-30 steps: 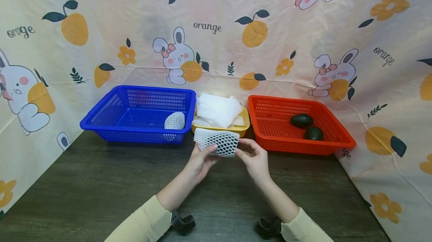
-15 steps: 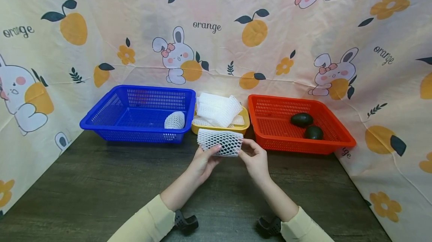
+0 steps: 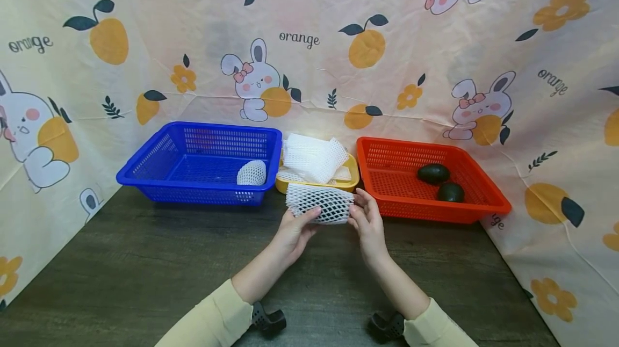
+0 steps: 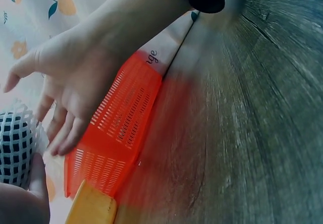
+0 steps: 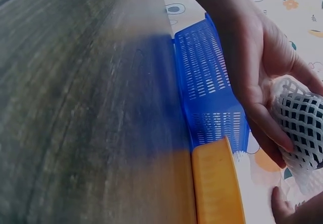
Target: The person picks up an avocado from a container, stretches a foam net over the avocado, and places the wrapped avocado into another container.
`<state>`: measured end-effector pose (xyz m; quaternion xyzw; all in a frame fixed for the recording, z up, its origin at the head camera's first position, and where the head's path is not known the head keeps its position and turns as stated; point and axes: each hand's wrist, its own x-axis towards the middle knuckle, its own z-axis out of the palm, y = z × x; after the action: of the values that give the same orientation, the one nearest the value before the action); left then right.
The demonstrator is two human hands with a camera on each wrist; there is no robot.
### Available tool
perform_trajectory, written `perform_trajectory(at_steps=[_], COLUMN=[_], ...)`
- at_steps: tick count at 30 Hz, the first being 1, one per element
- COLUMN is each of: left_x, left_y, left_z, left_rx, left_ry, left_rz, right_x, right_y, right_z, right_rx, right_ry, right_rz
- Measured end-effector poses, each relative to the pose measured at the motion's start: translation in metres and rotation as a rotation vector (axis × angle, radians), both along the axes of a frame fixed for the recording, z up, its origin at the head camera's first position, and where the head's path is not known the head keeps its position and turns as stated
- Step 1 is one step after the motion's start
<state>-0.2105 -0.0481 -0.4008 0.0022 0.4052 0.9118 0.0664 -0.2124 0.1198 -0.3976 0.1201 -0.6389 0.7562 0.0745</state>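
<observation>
A white foam net sleeve (image 3: 321, 203) lies sideways in front of the yellow basket, and a dark green fruit, seemingly an avocado (image 5: 305, 128), shows through its mesh. My left hand (image 3: 294, 234) grips the sleeve from its left and underside, thumb across the front. At the sleeve's right end is my right hand (image 3: 369, 223). In the left wrist view that hand's fingers look spread and fairly straight, close to the sleeve's edge; whether they touch it is hard to tell. Two bare avocados (image 3: 433, 173) lie in the red basket (image 3: 387, 205).
A blue basket (image 3: 159, 185) at the back left contains one net-wrapped piece (image 3: 251, 173). Between the baskets sits the yellow basket (image 3: 354, 174), heaped with white foam nets (image 3: 309, 156). A patterned cloth (image 3: 309, 89) stands behind the dark wooden table (image 3: 145, 272).
The sleeve and my left hand have shifted slightly to the right. My right hand's fingers have loosened from a pinch at the sleeve's end and spread upward.
</observation>
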Motion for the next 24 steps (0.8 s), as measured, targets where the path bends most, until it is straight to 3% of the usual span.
perform_trajectory(at_steps=[4, 7, 13, 18, 24], left_x=[0.002, 0.003, 0.003, 0.002, -0.003], left_y=[0.001, 0.002, 0.002, -0.001, -0.010], left_z=[0.000, -0.001, 0.001, 0.001, 0.003], left_rx=[-0.032, -0.064, -0.102, -0.156, -0.205], left_ry=[0.022, 0.040, 0.060, 0.076, 0.139], left_rz=[0.009, 0.015, -0.004, -0.031, 0.011], right_x=[0.002, 0.002, 0.000, -0.001, -0.002], right_y=[-0.001, -0.003, -0.003, 0.000, 0.004], right_z=[0.001, 0.001, 0.000, 0.002, 0.006], right_rx=[-0.004, -0.010, 0.019, -0.015, -0.065], right_ry=[-0.052, -0.076, -0.106, -0.128, -0.145], right_rz=[0.152, 0.199, 0.136, 0.121, 0.111])
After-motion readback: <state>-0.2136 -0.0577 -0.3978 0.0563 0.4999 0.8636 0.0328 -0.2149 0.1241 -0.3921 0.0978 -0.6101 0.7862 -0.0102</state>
